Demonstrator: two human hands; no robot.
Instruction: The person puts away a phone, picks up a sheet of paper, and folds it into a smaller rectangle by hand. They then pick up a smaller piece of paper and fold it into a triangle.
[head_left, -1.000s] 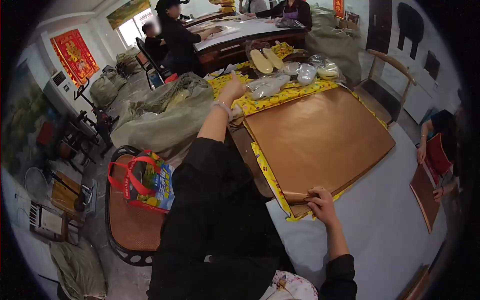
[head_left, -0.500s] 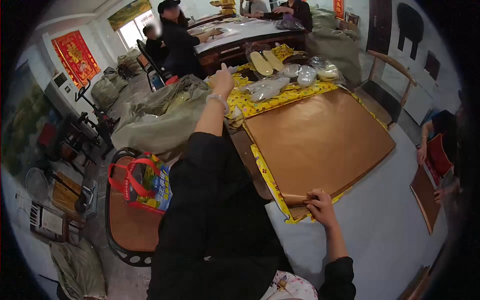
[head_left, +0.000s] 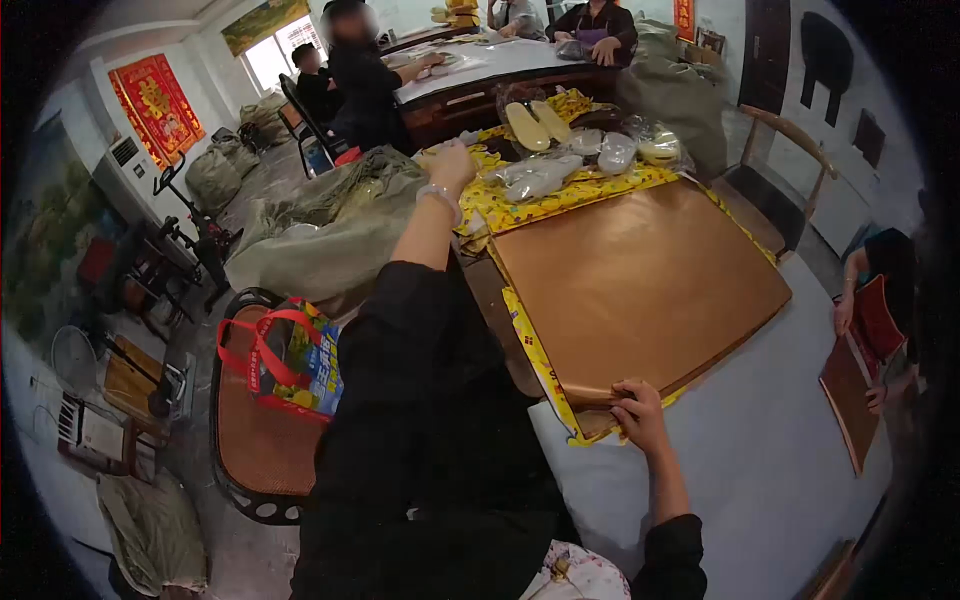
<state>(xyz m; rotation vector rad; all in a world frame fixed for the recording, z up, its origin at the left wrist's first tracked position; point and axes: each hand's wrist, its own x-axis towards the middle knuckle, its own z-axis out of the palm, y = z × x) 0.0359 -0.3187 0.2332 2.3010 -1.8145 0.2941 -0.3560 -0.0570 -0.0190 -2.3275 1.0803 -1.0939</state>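
A stack of brown paper sheets (head_left: 640, 285) lies on yellow printed wrapping (head_left: 528, 335) at the table's left side. My right hand (head_left: 640, 412) is closed on the near corner of the brown paper, where the edge is slightly lifted and curled. My left hand (head_left: 450, 168), with a bracelet on the wrist, is stretched out beyond the stack's far left corner. Its fingers are curled closed beside the olive sack (head_left: 330, 235) and the yellow wrapping; what they hold, if anything, I cannot make out.
Plastic-wrapped slippers (head_left: 530, 125) lie past the stack. A red-handled bag (head_left: 300, 360) rests on a rattan chair (head_left: 265, 455) to the left. At the right, another person's hands hold a brown board-like piece (head_left: 850, 400). More people sit around the far table (head_left: 500, 65).
My left hand's raised digit has come down, and the hand has lowered slightly. The right hand stays at the paper's corner, where the curled edge lies flatter.
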